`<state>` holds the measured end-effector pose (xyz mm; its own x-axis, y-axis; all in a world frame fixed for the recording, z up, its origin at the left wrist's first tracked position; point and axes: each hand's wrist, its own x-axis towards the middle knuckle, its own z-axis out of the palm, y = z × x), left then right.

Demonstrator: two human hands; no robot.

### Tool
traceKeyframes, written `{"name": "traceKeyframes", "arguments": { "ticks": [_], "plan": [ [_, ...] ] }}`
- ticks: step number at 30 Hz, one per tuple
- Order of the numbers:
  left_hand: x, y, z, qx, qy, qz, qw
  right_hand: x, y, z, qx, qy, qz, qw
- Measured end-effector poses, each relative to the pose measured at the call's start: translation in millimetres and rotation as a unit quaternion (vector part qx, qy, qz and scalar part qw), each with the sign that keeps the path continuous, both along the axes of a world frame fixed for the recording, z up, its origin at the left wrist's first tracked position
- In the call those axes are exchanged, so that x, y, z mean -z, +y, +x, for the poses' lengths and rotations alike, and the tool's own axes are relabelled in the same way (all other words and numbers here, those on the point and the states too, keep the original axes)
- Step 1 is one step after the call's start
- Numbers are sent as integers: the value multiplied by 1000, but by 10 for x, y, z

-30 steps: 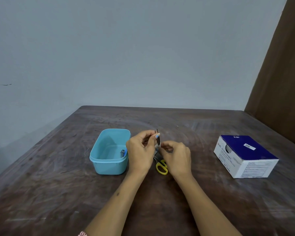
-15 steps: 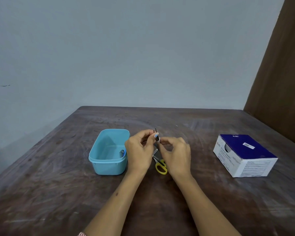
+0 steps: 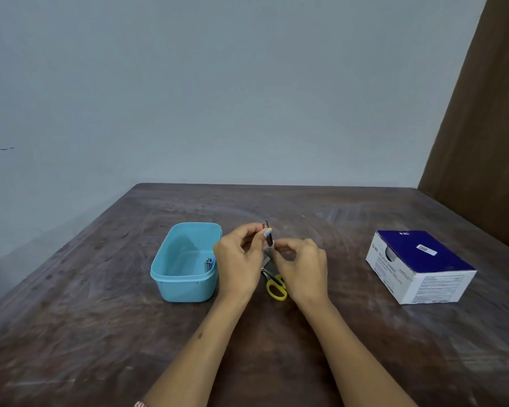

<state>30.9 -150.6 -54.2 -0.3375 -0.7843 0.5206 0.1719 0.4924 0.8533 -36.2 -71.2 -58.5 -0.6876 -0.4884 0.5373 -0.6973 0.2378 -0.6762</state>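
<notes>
Just right of the blue tub (image 3: 185, 284), the left hand (image 3: 238, 262) pinched a thin dark metal tool (image 3: 268, 235) upright between thumb and fingertips, above the table (image 3: 100, 333). The right hand (image 3: 303, 268), further right of the tub, had its fingers curled and pinched the tool's lower end. Yellow-handled scissors (image 3: 276, 286) lay just right of the tub, beneath both hands. A swab box (image 3: 420, 259) sat well to the tub's right

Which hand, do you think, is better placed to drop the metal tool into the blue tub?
Probably left: the left hand pinches the metal tool beside the blue tub; the right hand sits farther away.
</notes>
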Motion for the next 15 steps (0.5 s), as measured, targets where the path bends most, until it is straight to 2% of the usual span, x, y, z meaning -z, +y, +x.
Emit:
{"name": "traceKeyframes", "arguments": {
  "ticks": [2, 7, 15],
  "plan": [
    [-2, -1, 1, 7, 7, 8, 1000, -9, -7, 22, 5, 6, -38, 999],
    [7, -6, -6, -11, 5, -1, 1000, 44, -17, -38, -3, -34, 42, 999],
    [-17, 48, -4, 20, 3, -8, 1000, -28, 5, -13, 6, -1, -61, 998]
  ]
}}
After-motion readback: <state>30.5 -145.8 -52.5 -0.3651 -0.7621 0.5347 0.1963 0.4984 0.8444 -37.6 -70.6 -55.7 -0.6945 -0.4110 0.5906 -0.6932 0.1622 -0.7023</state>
